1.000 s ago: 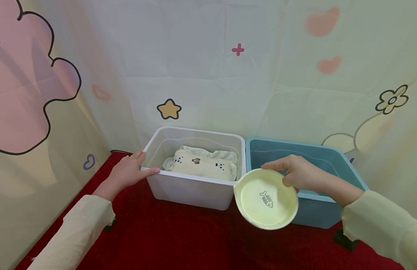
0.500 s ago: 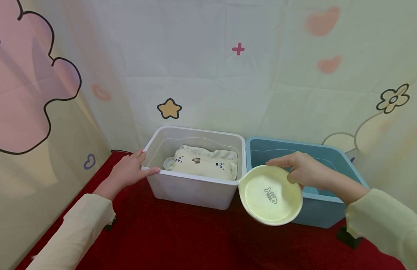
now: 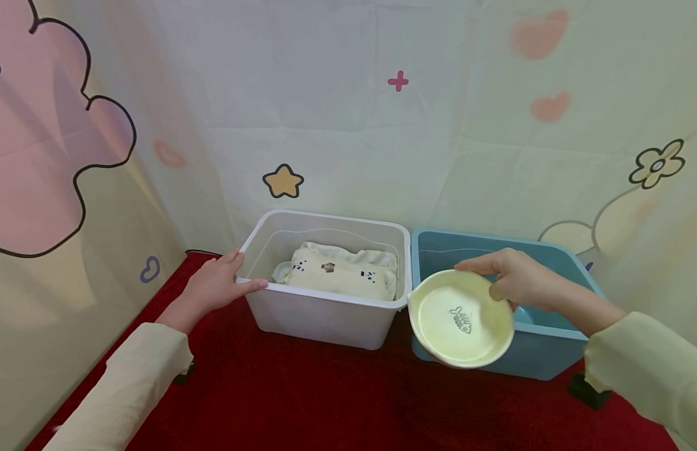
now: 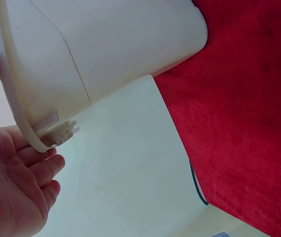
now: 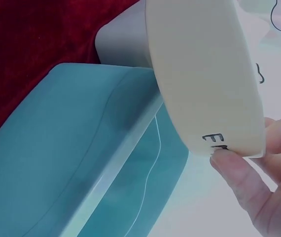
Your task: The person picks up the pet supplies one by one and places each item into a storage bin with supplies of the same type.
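Observation:
My right hand [image 3: 526, 279] pinches the rim of a pale yellow bowl [image 3: 439, 326] with a fishbone drawn on its inside bottom. The bowl is tipped so its inside faces me, in front of the blue bin [image 3: 543, 357]. In the right wrist view, dark letters [image 5: 213, 138] mark the bowl's outer wall beside my thumb. My left hand [image 3: 215, 282] holds the near left corner of the white bin [image 3: 326, 319], thumb along the front rim, fingers curled over the side. Inside that bin lies a cream cushion [image 3: 331, 279] printed with small animal faces.
Both bins stand side by side on a red cloth [image 3: 303, 401], against a printed curtain [image 3: 337, 156]. A small whitish item [image 3: 281, 272] lies beside the cushion, partly hidden by it.
My right hand has carried the bowl a little to the right and upward, away from the white bin and across the blue bin's front. My left hand has stayed in place.

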